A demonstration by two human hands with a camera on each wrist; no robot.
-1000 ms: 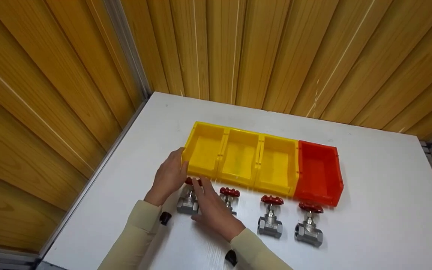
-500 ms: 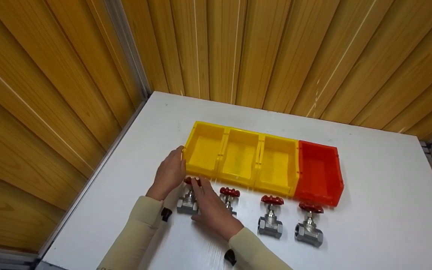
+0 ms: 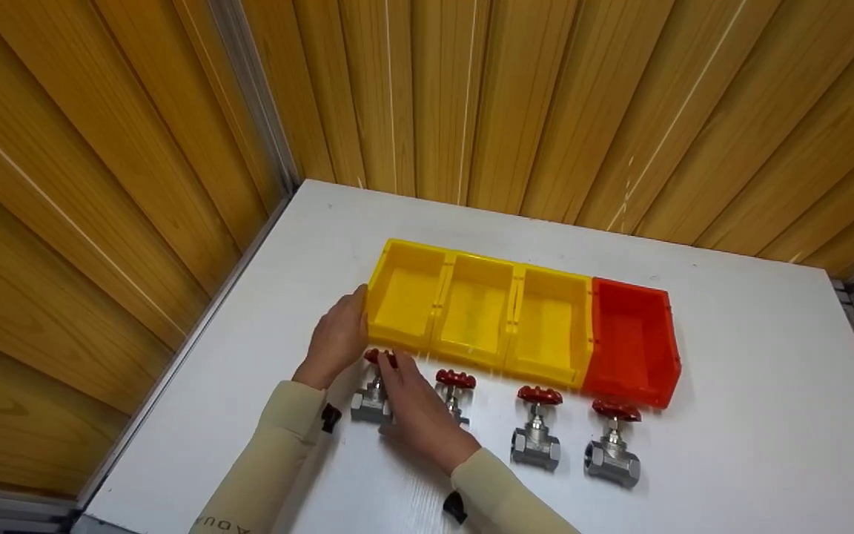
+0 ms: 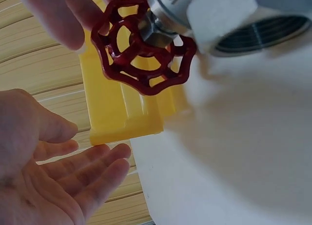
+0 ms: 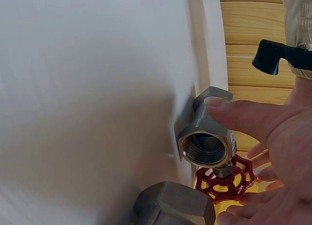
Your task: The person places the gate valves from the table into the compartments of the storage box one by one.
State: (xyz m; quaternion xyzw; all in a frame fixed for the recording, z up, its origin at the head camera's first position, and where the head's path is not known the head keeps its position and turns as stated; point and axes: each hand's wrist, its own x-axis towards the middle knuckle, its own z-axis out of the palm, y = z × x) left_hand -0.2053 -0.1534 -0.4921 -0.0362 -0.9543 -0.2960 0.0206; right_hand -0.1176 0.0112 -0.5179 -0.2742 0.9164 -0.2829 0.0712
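Note:
Several yellow bins (image 3: 406,289) stand side by side, with a red bin (image 3: 631,341) at the right end. My left hand (image 3: 336,337) touches the outer side of the leftmost yellow bin; in the left wrist view its fairly straight fingers (image 4: 92,171) meet the yellow edge. The leftmost gate valve (image 3: 371,404) has a silver body and a red handwheel (image 4: 141,45). Beside it lies my right hand (image 3: 423,415), fingers extended near the handwheel. In the right wrist view, its thumb (image 5: 239,113) lies at the valve body; finger contact with the wheel is partly hidden.
Further gate valves follow in a row: one (image 3: 457,382) partly behind my right hand, one (image 3: 536,437) in the middle and one (image 3: 612,452) before the red bin. All rest on a white table (image 3: 753,386). Wood-look walls (image 3: 531,96) border its back and left.
My left hand has slid slightly forward along the side of the yellow bin. The right hand stays nearly in place by the leftmost gate valve. Bins and valves show no clear movement.

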